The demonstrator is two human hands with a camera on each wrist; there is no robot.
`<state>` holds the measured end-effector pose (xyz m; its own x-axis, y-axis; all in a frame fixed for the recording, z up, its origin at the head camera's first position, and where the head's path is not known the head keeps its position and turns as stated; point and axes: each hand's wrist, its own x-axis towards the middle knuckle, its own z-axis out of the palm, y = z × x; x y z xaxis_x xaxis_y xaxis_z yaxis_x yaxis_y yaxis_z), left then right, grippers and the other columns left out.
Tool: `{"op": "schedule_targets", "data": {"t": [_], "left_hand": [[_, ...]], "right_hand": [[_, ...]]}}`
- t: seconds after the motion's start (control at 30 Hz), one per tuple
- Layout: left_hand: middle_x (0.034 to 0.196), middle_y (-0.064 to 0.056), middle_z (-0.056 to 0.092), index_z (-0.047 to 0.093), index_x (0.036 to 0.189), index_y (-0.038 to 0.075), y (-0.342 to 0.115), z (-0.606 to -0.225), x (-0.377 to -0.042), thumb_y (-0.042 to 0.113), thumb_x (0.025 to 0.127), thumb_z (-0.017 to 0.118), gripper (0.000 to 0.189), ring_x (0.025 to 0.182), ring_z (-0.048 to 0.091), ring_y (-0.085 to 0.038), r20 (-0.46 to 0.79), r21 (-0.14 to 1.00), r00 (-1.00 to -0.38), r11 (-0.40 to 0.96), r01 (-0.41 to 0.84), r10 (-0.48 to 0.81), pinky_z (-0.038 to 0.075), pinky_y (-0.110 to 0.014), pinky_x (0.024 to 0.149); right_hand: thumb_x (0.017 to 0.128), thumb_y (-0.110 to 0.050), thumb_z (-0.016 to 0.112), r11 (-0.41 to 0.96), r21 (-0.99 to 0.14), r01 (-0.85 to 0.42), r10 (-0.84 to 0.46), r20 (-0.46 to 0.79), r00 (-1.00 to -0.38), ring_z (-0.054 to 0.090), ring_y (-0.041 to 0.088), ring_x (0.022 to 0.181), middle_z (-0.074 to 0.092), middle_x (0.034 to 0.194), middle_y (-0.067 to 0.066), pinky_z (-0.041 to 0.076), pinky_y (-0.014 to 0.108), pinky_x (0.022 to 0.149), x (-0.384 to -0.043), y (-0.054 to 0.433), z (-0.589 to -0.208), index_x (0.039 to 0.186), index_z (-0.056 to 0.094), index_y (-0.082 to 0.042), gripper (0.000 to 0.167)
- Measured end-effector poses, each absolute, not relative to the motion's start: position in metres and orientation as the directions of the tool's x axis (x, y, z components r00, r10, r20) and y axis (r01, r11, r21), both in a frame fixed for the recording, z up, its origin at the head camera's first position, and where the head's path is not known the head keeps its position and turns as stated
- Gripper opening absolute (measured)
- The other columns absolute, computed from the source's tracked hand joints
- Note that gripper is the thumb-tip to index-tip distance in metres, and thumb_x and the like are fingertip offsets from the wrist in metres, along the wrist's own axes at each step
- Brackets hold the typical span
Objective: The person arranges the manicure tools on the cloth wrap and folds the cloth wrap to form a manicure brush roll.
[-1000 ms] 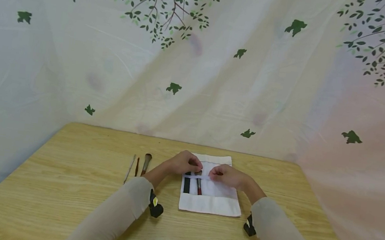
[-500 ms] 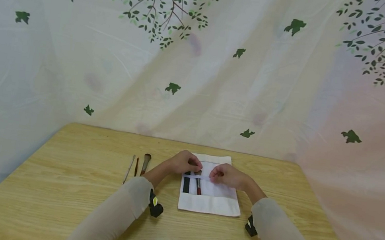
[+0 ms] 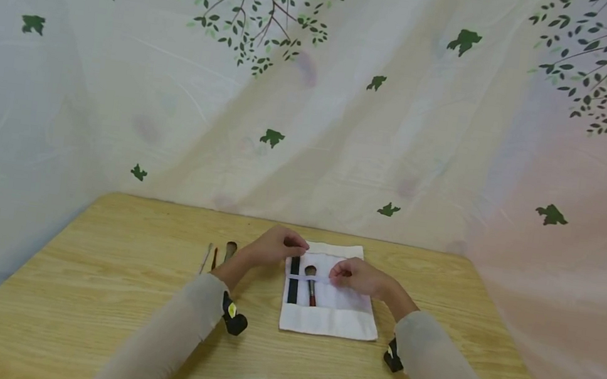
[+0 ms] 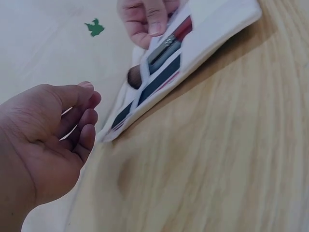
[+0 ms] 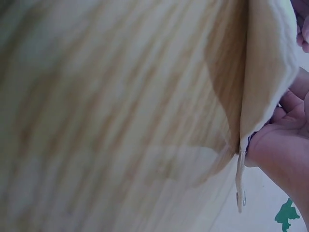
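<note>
A white cloth brush roll [image 3: 329, 322] lies flat on the table. A dark-bristled brush [image 3: 311, 290] with a red handle is tucked under the roll's elastic band [image 3: 321, 279], beside a long black strip [image 3: 294, 281]. My right hand [image 3: 362, 277] pinches the band to the right of the brush; in the left wrist view its thumb and fingers [image 4: 153, 19] close on it. Just past the roll's upper left corner, my left hand [image 3: 275, 246] hovers with loosely bent fingers and nothing in them. In the right wrist view the roll's edge [image 5: 268, 63] partly hides my right fingers.
Left of my left forearm lie a thin pale tool [image 3: 206, 258], a slim brown-handled brush [image 3: 214, 259] and a broad brush [image 3: 230, 250], partly hidden by the arm. A leaf-printed curtain [image 3: 201, 139] hangs behind the wooden table [image 3: 116, 280].
My left hand has let go near the brush head and moved up and left, uncovering the brush tip and the top of the black strip. The right hand has stayed at the band.
</note>
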<state>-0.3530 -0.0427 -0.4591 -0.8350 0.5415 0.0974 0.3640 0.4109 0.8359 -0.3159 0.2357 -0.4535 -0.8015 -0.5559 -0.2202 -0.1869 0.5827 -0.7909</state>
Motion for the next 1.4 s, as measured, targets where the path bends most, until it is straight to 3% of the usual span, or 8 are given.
{"op": "schedule_targets", "data": {"t": [0.47, 0.77, 1.0, 1.2, 1.4], "left_hand": [[0.107, -0.003, 0.072, 0.073, 0.115, 0.003, -0.117, -0.446, -0.351, 0.016, 0.1, 0.068, 0.021, 0.1, 0.064, -0.019, 0.096, 0.797, -0.892, 0.503, 0.334, 0.441, 0.053, -0.036, 0.088], [0.105, -0.011, 0.07, 0.069, 0.115, -0.006, -0.16, -0.445, -0.341, 0.004, 0.097, 0.07, 0.021, 0.096, 0.065, -0.023, 0.111, 0.807, -0.888, 0.481, 0.343, 0.447, 0.054, -0.033, 0.078], [0.11, -0.019, 0.069, 0.066, 0.119, -0.007, -0.175, -0.445, -0.332, 0.001, 0.093, 0.073, 0.028, 0.102, 0.066, -0.029, 0.086, 0.803, -0.879, 0.489, 0.34, 0.47, 0.057, -0.035, 0.08], [0.112, -0.018, 0.067, 0.067, 0.121, -0.004, -0.176, -0.445, -0.328, 0.0, 0.091, 0.075, 0.032, 0.099, 0.067, -0.025, -0.003, 0.822, -0.891, 0.508, 0.257, 0.455, 0.057, -0.035, 0.079], [0.112, -0.018, 0.066, 0.067, 0.12, -0.004, -0.174, -0.445, -0.326, 0.001, 0.089, 0.078, 0.033, 0.097, 0.067, -0.025, -0.006, 0.823, -0.889, 0.507, 0.256, 0.459, 0.057, -0.036, 0.079]], "right_hand": [[0.102, -0.002, 0.059, 0.586, -0.79, -0.179, -0.542, -0.218, -0.812, 0.053, 0.018, 0.09, 0.065, 0.097, 0.004, 0.045, 0.033, 0.083, -0.312, 0.236, -0.452, 0.103, 0.067, -0.001, 0.008], [0.102, -0.002, 0.059, 0.587, -0.792, -0.168, -0.537, -0.225, -0.813, 0.052, 0.018, 0.089, 0.064, 0.096, 0.003, 0.045, 0.032, 0.082, -0.313, 0.236, -0.453, 0.102, 0.067, -0.002, 0.008], [0.102, -0.002, 0.06, 0.592, -0.786, -0.18, -0.539, -0.22, -0.813, 0.053, 0.017, 0.089, 0.064, 0.095, 0.003, 0.045, 0.033, 0.082, -0.314, 0.236, -0.454, 0.101, 0.068, -0.002, 0.008], [0.102, -0.002, 0.059, 0.601, -0.781, -0.17, -0.531, -0.231, -0.816, 0.052, 0.018, 0.09, 0.064, 0.096, 0.003, 0.045, 0.033, 0.082, -0.313, 0.235, -0.453, 0.101, 0.067, -0.003, 0.009], [0.102, -0.002, 0.059, 0.597, -0.785, -0.166, -0.529, -0.23, -0.817, 0.053, 0.018, 0.09, 0.064, 0.096, 0.004, 0.045, 0.033, 0.082, -0.312, 0.236, -0.454, 0.102, 0.067, -0.002, 0.008]]}}
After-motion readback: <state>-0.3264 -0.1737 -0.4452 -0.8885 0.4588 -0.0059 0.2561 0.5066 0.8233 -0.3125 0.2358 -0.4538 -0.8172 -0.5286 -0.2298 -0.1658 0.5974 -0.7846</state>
